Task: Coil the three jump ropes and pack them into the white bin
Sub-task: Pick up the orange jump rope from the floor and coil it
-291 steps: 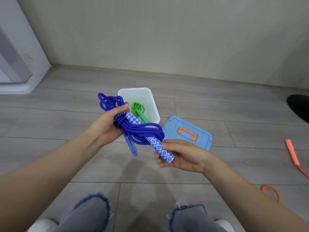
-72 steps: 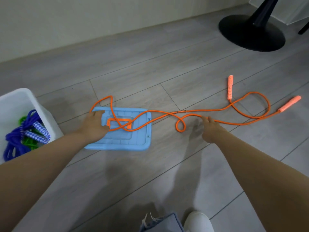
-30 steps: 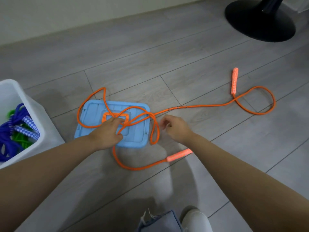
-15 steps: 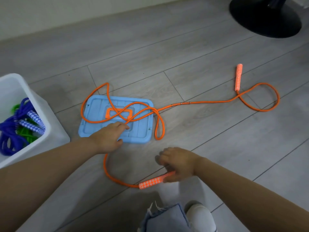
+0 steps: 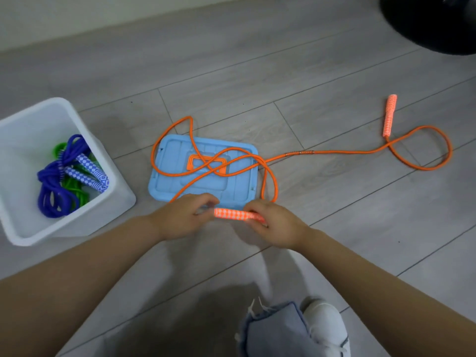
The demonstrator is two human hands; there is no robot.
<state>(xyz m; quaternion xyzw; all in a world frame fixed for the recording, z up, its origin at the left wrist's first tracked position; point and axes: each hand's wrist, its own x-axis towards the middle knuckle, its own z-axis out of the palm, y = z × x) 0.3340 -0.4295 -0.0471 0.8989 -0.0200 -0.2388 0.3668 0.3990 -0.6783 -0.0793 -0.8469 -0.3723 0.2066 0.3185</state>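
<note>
both hands hold one patterned handle [image 5: 235, 215] of orange jump rope [image 5: 334, 151] just above floor [image 5: 283, 73]: right hand [image 5: 274, 224] curled round one end, left hand [image 5: 181, 217] pinching other end. orange cord loops across blue lid [image 5: 206, 186], trails right to second handle [image 5: 389, 115]. blue rope [image 5: 55, 194] and green rope [image 5: 74, 188] lie coiled inside white bin [image 5: 121, 202], left of lid.

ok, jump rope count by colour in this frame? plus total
Orange: 1, orange rope uncoiled on the floor and across the blue lid; left hand and right hand at one handle
Blue: 1, blue rope coiled in the white bin
Green: 1, green rope in the bin, under the blue one
Total: 3
</note>
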